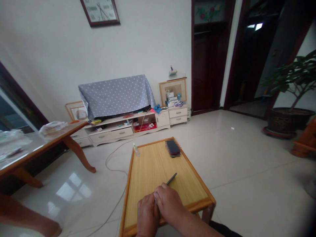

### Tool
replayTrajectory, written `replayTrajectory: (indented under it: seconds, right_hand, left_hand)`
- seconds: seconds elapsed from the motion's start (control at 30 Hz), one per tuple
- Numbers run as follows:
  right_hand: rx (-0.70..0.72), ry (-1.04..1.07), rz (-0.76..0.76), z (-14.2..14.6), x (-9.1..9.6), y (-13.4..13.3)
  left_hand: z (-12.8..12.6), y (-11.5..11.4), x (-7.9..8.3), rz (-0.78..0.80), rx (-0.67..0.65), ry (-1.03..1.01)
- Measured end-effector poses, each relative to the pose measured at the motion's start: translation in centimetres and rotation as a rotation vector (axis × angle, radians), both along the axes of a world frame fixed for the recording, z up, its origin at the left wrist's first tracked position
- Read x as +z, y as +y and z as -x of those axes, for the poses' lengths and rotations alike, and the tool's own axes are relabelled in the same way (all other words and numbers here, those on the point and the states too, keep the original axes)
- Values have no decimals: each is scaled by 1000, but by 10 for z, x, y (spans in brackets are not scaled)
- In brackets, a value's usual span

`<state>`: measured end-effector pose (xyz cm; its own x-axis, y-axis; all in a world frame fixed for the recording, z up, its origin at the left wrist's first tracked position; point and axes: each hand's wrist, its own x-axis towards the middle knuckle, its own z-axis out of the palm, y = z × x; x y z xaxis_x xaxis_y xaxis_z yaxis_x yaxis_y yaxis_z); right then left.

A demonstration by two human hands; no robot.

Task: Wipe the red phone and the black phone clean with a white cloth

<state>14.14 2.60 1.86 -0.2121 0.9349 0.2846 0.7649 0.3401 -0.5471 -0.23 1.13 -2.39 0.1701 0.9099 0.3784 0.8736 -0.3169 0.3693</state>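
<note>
Both my hands rest together on the near end of a small wooden table (148, 164). My right hand (170, 200) is closed round a thin dark pen (171, 178) whose tip points away over the tabletop. My left hand (147, 212) lies beside it, fingers curled and pressed against the right hand; what it holds, if anything, is hidden. A dark phone (173, 148) lies at the table's far right corner. A small clear bottle (136, 149) stands at the far left corner.
A larger wooden table (37, 148) with bags on it stands at the left. A white TV cabinet (128, 126) with a cloth-covered screen (116, 95) lines the far wall. A cable (111, 161) trails over the tiled floor. A potted plant (288, 118) stands at the right.
</note>
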Motion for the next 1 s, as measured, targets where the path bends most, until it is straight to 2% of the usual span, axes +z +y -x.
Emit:
replayTrajectory:
  seconds: [0.07, 0.2, 0.27, 0.33, 0.5, 0.57, 0.73, 0.87, 1.0]
  right_hand:
    - [-42, -1, 20, -7, 3, 7]
    - [-285, 7, 58, -48, 9, 41]
    - [-353, 2, 64, -60, 9, 49]
    - [-327, 6, 55, -56, 7, 44]
    - [-34, 111, 24, -20, 1, 15]
    - [-49, 187, 30, -21, 2, 18]
    - [-261, 551, 36, -56, 4, 52]
    - [-320, 864, 105, -73, 1, 64]
    - [-359, 1005, 125, -82, 1, 64]
  left_hand:
    - [0, 0, 0, -15, -4, -6]
    - [-1, 1, 1, -43, -13, -25]
    - [-1, 2, 2, -44, -15, -26]
    - [-1, 2, 2, -37, -14, -26]
    - [-2, 1, 4, -28, -20, -30]
    - [-1, 1, 5, -40, -18, -39]
    - [0, 2, 10, -75, 12, -115]
    - [-9, 2, 15, 33, -45, -306]
    - [-23, 0, 22, 163, -93, -505]
